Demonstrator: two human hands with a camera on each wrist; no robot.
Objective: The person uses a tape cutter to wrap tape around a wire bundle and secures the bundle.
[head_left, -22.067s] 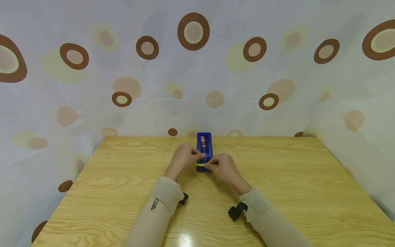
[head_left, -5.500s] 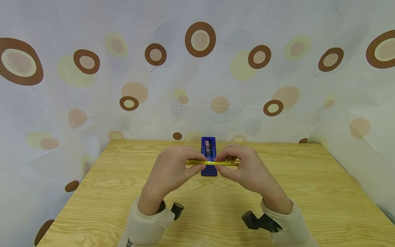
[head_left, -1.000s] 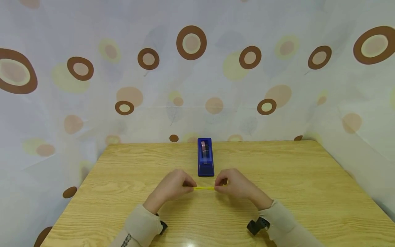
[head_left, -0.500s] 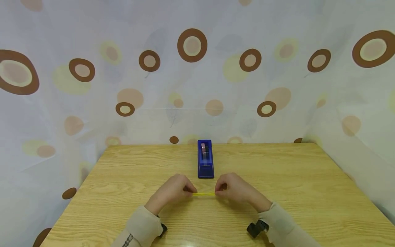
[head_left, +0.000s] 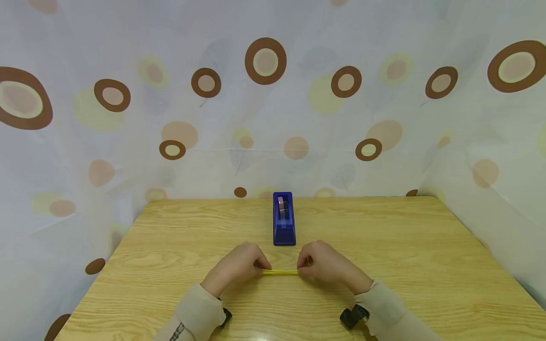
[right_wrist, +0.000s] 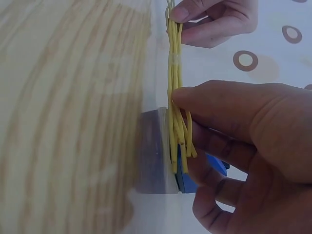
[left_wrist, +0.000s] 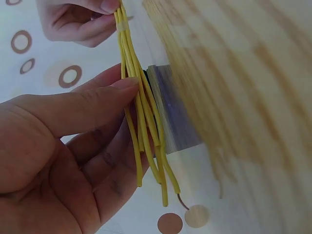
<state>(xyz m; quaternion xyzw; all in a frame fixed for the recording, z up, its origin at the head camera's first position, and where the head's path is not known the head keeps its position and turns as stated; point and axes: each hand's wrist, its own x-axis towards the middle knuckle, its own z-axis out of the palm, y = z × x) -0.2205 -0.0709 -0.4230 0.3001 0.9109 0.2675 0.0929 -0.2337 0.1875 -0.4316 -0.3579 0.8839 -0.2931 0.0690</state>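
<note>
A thin bundle of yellow wires stretches level between both hands, just above the table in the head view. My left hand pinches its left part between thumb and fingers; my right hand pinches the right part the same way. In the left wrist view the loose wire ends fan out below the thumb, and one shows a bare brownish strand. A band of clear tape wraps the bundle between the hands. Beyond the hands stands a blue tape dispenser, touched by neither.
The wood-grain table reaches back to a pale curtain printed with brown rings and spots. A roll of clear tape sits inside the dispenser. Dark wrist cameras are strapped at the sleeves.
Earlier the hands were at the dispenser, then held the wires up closer to the head camera. Over the last second both hands have drawn slightly nearer me with the wires, away from the dispenser.
</note>
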